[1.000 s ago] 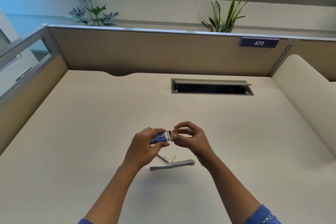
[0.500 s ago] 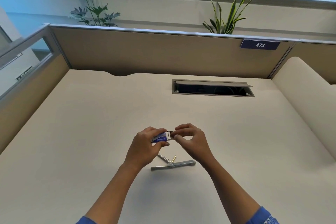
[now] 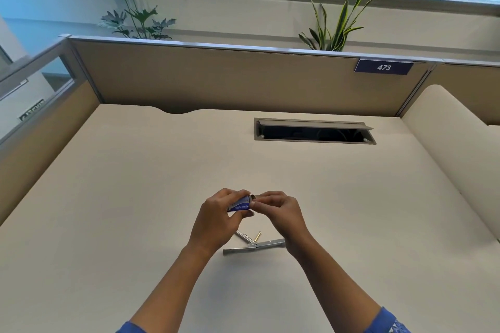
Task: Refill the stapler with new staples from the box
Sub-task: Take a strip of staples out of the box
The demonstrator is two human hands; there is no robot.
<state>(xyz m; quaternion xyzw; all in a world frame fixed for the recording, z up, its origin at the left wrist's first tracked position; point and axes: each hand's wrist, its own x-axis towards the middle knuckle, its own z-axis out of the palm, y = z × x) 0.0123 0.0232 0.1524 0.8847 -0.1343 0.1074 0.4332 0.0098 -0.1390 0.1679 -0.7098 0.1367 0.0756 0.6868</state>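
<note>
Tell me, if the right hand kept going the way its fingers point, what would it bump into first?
Probably the staple box: the right hand points leftward, fingertips already at the box's open end, with the left hand gripping it just beyond.

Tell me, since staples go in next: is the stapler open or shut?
Open: the stapler lies on the desk with its arms splayed apart.

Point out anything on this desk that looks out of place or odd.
Only the stapler looks unusual: it lies splayed open on the desk near the hands, as expected for refilling. The cable hatch lid is propped open.
</note>
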